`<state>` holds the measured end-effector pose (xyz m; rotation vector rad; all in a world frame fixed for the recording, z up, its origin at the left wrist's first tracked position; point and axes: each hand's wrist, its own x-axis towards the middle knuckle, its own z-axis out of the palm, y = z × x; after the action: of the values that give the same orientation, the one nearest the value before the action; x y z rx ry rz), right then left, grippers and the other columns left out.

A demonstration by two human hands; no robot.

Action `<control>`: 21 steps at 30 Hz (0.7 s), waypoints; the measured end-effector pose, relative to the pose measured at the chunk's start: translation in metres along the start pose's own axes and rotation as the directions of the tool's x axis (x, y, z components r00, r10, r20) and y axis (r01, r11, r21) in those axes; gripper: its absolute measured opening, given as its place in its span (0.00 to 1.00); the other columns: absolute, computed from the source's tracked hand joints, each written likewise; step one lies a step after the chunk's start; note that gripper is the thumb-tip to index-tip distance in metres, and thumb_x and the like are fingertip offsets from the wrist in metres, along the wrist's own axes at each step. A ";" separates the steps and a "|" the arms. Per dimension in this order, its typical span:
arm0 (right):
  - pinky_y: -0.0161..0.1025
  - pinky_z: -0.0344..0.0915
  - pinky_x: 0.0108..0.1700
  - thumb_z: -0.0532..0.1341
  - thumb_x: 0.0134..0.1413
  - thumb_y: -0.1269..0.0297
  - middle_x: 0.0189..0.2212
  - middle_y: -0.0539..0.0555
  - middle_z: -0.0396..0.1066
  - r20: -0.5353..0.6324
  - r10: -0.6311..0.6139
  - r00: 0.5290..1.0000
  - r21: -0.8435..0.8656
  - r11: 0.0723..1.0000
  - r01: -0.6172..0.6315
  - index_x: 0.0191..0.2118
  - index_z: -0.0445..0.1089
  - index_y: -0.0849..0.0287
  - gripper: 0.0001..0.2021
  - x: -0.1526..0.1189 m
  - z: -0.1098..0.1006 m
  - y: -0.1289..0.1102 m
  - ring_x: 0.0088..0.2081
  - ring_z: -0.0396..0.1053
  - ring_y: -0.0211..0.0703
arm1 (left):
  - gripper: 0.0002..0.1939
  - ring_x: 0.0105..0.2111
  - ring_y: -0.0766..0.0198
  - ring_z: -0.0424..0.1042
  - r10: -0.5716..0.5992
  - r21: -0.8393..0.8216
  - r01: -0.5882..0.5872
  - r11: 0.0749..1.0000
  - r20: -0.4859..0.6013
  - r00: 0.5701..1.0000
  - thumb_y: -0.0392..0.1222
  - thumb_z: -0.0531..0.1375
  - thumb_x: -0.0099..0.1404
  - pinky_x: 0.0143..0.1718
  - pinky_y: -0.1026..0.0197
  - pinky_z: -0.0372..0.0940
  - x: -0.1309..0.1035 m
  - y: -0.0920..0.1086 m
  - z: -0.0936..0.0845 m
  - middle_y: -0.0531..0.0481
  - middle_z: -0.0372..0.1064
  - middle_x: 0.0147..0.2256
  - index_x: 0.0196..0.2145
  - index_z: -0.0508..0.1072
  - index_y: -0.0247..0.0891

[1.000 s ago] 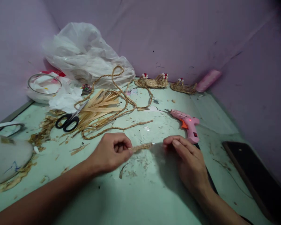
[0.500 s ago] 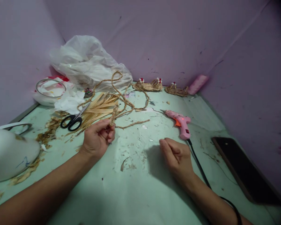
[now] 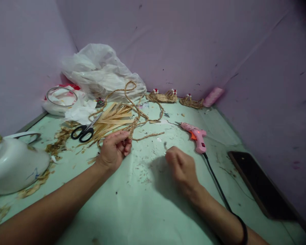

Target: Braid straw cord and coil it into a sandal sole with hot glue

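My left hand (image 3: 115, 149) pinches the near end of a braided straw piece (image 3: 134, 127), which slants up from the fingertips. A long twisted cord (image 3: 127, 89) loops behind it, and a short cord end (image 3: 149, 136) lies to its right. My right hand (image 3: 182, 166) is closed above the table, apart from the braid. A small greyish bit sticks up by its fingertips, too blurred to make out. Past that hand lies a pink glue gun (image 3: 200, 141) with an orange trigger, its nozzle pointing left.
Black-handled scissors (image 3: 86, 132) rest on flat straw strips (image 3: 113, 117) at left. A white container (image 3: 17, 166) is at the left edge, a plastic bag (image 3: 102, 71) behind. Two woven pieces (image 3: 165, 98) with beads stand by the wall. A phone (image 3: 260, 183) lies right.
My right hand has moved left, towards my left hand, and a small bit now shows at its fingertips. The braid in my left hand leans more to the right. The view has shifted slightly.
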<state>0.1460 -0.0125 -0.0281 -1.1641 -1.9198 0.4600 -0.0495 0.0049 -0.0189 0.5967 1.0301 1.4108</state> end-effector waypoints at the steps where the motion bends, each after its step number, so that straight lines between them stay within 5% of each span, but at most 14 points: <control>1: 0.36 0.52 0.24 0.46 0.61 0.65 0.17 0.46 0.55 -0.076 0.052 0.996 0.025 0.998 -0.050 0.20 0.53 0.56 0.17 0.008 -0.003 -0.002 0.21 0.54 0.36 | 0.07 0.12 0.73 0.57 0.001 -0.003 -0.001 1.000 -0.003 1.000 0.39 0.60 0.45 0.10 0.70 0.48 0.000 -0.001 0.000 0.55 0.62 0.17 0.20 0.64 0.34; 3: 0.35 0.52 0.23 0.45 0.62 0.65 0.15 0.45 0.53 -0.199 0.125 0.972 0.096 0.990 -0.107 0.19 0.50 0.55 0.19 0.030 -0.007 -0.015 0.19 0.53 0.35 | 0.08 0.12 0.73 0.57 -0.002 -0.006 0.002 1.000 -0.002 1.000 0.39 0.61 0.45 0.10 0.70 0.48 0.001 -0.001 0.000 0.55 0.62 0.17 0.20 0.64 0.34; 5: 0.35 0.56 0.25 0.50 0.59 0.67 0.18 0.47 0.59 -0.146 0.047 0.988 0.155 0.988 -0.024 0.21 0.59 0.56 0.15 0.057 -0.005 -0.037 0.22 0.59 0.36 | 0.08 0.12 0.73 0.57 -0.001 -0.007 0.001 1.000 0.000 1.000 0.39 0.61 0.44 0.10 0.70 0.48 0.001 -0.001 -0.001 0.56 0.61 0.17 0.21 0.64 0.34; 6: 0.35 0.59 0.27 0.54 0.55 0.70 0.25 0.49 0.66 -0.104 -0.057 0.993 0.205 0.976 0.077 0.27 0.64 0.57 0.07 0.070 -0.003 -0.048 0.27 0.63 0.37 | 0.08 0.12 0.73 0.57 0.003 -0.008 -0.003 1.000 0.002 1.000 0.39 0.61 0.44 0.09 0.70 0.48 0.002 -0.001 -0.002 0.56 0.61 0.16 0.21 0.65 0.34; 8: 0.37 0.63 0.35 0.58 0.46 0.74 0.43 0.54 0.67 -0.071 -0.171 0.983 0.308 0.933 0.184 0.45 0.63 0.55 0.17 0.090 0.003 -0.064 0.40 0.66 0.41 | 0.08 0.12 0.73 0.57 0.012 -0.011 -0.012 1.000 0.011 1.000 0.40 0.61 0.44 0.09 0.70 0.48 0.001 0.000 -0.003 0.56 0.61 0.16 0.21 0.65 0.34; 12: 0.41 0.63 0.42 0.59 0.50 0.65 0.47 0.56 0.64 -0.149 0.157 0.976 0.504 0.862 -0.061 0.50 0.59 0.55 0.19 0.098 0.020 -0.058 0.45 0.64 0.43 | 0.09 0.11 0.73 0.57 -0.003 -0.008 0.003 1.000 0.064 0.998 0.41 0.61 0.46 0.09 0.70 0.49 -0.001 0.000 -0.002 0.54 0.64 0.17 0.20 0.65 0.34; 14: 0.39 0.64 0.38 0.56 0.53 0.58 0.42 0.56 0.65 0.060 0.341 0.938 0.622 0.722 -0.302 0.46 0.60 0.56 0.15 0.088 0.031 -0.046 0.41 0.65 0.42 | 0.09 0.11 0.71 0.58 -0.015 -0.002 0.015 1.000 0.099 0.995 0.41 0.61 0.46 0.09 0.69 0.50 -0.002 0.000 -0.001 0.52 0.66 0.17 0.21 0.66 0.33; 17: 0.34 0.62 0.28 0.54 0.55 0.52 0.31 0.51 0.66 0.527 0.189 0.829 0.561 0.655 -0.506 0.40 0.63 0.58 0.15 0.066 0.042 -0.038 0.30 0.65 0.37 | 0.09 0.11 0.70 0.59 0.012 -0.005 -0.011 1.000 0.120 0.993 0.41 0.62 0.47 0.10 0.68 0.53 0.002 0.005 -0.002 0.53 0.65 0.15 0.22 0.67 0.33; 21: 0.29 0.46 0.18 0.61 0.51 0.57 0.18 0.44 0.60 0.782 0.149 0.605 0.371 0.669 -0.644 0.31 0.67 0.61 0.11 0.045 0.018 -0.049 0.17 0.50 0.28 | 0.06 0.13 0.72 0.62 0.090 -0.032 -0.088 0.996 0.052 0.995 0.38 0.60 0.50 0.12 0.70 0.54 0.015 0.019 -0.011 0.51 0.69 0.20 0.24 0.65 0.33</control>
<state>0.0942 0.0031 0.0146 -1.0321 -1.7644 1.9244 -0.0707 0.0191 -0.0115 0.6626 0.9486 1.4777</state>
